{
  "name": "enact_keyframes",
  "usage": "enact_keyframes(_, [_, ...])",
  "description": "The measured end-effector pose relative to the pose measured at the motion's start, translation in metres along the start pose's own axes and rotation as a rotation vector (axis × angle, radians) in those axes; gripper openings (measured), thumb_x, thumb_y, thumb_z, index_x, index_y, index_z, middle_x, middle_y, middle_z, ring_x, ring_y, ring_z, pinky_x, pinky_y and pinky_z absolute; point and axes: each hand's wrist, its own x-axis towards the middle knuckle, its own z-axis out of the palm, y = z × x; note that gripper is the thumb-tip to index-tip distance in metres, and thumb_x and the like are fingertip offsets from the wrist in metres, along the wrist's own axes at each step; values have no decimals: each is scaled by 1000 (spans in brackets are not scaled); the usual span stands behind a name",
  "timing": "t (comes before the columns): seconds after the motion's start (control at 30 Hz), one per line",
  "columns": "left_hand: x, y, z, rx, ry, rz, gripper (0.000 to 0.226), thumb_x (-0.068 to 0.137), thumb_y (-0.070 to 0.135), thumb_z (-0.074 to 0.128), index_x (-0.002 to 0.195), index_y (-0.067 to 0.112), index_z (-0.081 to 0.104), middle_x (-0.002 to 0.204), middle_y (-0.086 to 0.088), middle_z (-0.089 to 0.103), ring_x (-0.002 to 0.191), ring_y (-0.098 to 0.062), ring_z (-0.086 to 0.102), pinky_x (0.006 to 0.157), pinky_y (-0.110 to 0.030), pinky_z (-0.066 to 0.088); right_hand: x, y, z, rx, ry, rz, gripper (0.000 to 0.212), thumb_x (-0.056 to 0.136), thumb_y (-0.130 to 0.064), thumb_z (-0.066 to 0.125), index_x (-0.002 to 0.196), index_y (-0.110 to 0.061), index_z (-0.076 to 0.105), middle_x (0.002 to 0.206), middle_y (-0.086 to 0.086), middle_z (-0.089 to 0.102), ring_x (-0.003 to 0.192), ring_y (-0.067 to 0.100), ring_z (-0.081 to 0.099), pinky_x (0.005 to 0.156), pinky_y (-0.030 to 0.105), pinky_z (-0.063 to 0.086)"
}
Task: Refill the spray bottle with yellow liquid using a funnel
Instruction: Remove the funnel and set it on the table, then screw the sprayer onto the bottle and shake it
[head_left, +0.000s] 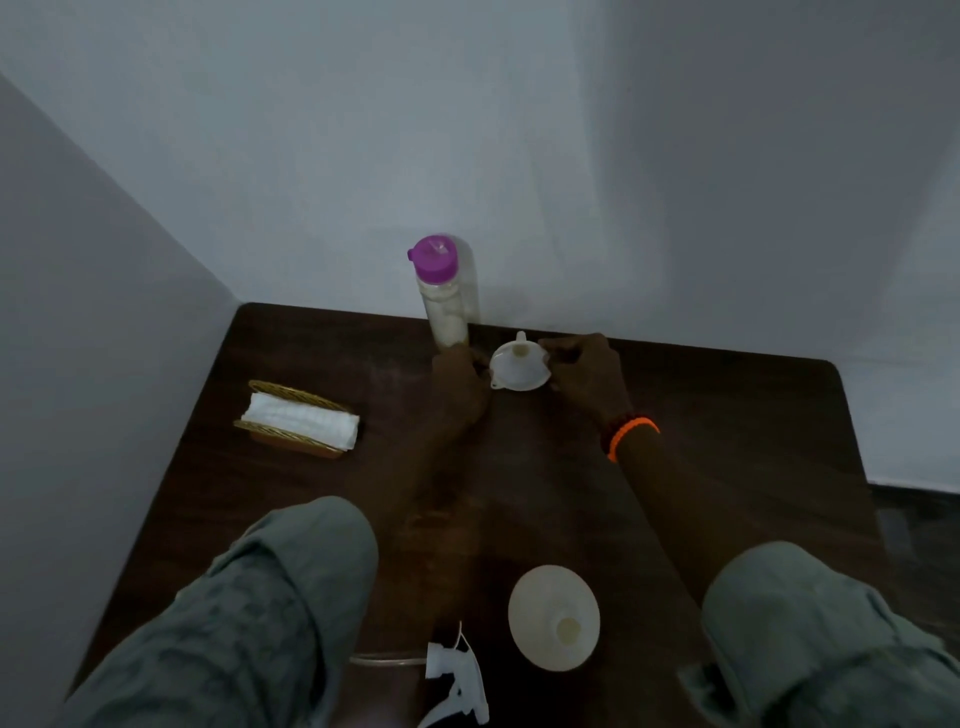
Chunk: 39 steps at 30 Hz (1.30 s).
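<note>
A white funnel (519, 366) rests upside down on the dark table (727, 415) near the far edge, its spout pointing up. My left hand (460, 387) pinches its left rim and my right hand (584, 371) pinches its right rim. Just behind and to the left stands a tall clear bottle of yellowish liquid (444, 306) with a purple cap. Close to me stands the spray bottle (554, 618), uncapped, its neck open and pale yellow inside. Its white trigger head (457, 680) with a clear tube lies on the table to the bottle's left.
A wicker holder with white napkins (301, 418) sits at the table's left. White walls meet the table at the back and left. My grey sleeves cover the near corners. An orange and dark bead band circles my right wrist (631, 431).
</note>
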Motion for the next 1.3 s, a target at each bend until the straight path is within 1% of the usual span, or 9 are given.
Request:
enact_keyframes(0.17, [-1, 1, 2, -6, -22, 7, 19, 93, 10, 65, 108, 3, 74, 114, -16, 70, 103, -27, 66, 83, -25, 45, 2, 4, 0, -8, -8, 10, 26, 86, -15, 70, 111, -17, 76, 118, 7, 71, 106, 20, 69, 90, 45, 59])
enact_keyframes(0.47, [-13, 0, -10, 6, -49, -12, 26, 93, 12, 64, 117, 1, 67, 117, -18, 68, 109, -30, 64, 91, -35, 50, -14, -6, -9, -16, -17, 34, 42, 83, -11, 74, 125, -15, 69, 119, 10, 70, 103, 24, 70, 94, 44, 58])
enact_keyframes(0.63, [-47, -19, -33, -52, -76, -59, 16, 88, 21, 72, 100, 11, 76, 100, -5, 74, 94, -18, 69, 87, -34, 56, -53, 0, -35, -10, 40, 90, 50, 77, -33, 76, 126, -27, 67, 88, -4, 77, 91, 18, 73, 92, 44, 58])
enact_keyframes(0.73, [-95, -38, -53, -90, -42, -117, 17, 87, 21, 73, 103, 14, 76, 100, 1, 74, 95, -15, 69, 89, -33, 56, -97, 2, -57, -5, 95, 115, 50, 81, -36, 76, 128, -25, 64, 88, -5, 76, 85, 18, 74, 76, 34, 62])
enact_keyframes(0.8, [-133, -55, -67, -80, 7, -114, 19, 86, 21, 75, 103, 14, 76, 99, 0, 76, 91, -15, 71, 87, -32, 57, -135, 4, -69, 35, 141, 146, 44, 89, -26, 73, 131, -17, 62, 95, -1, 71, 80, 15, 71, 56, 14, 54])
enact_keyframes(0.9, [-184, -83, -89, 8, -37, -69, 21, 86, 23, 76, 106, 17, 78, 100, 2, 77, 91, -12, 72, 84, -25, 54, -202, 16, -81, 81, 256, 213, 31, 92, -16, 70, 122, -9, 65, 98, 7, 69, 71, 5, 63, 46, 6, 46])
enact_keyframes(1.03, [-235, -126, -108, 108, -84, 6, 21, 84, 17, 76, 105, 19, 78, 101, 0, 77, 91, -13, 72, 85, -28, 56, -290, 48, -70, 158, 269, 404, 15, 94, -14, 66, 99, -2, 72, 83, 14, 71, 65, 9, 65, 51, 20, 49])
enact_keyframes(1.13, [-262, -149, -115, 232, -168, 114, 22, 84, 17, 72, 104, 23, 77, 103, 2, 76, 90, -16, 72, 81, -29, 57, -341, 65, -41, 192, 116, 565, 13, 94, -18, 67, 93, -6, 74, 86, 14, 74, 76, 24, 70, 62, 38, 58])
enact_keyframes(1.3, [-280, -158, -116, 394, -244, 250, 25, 89, 13, 64, 112, 20, 73, 115, -2, 69, 105, -22, 67, 82, -29, 51, -370, 71, 24, -1, -141, 470, 11, 88, -38, 72, 91, -28, 73, 89, -4, 75, 80, 10, 72, 76, 38, 63])
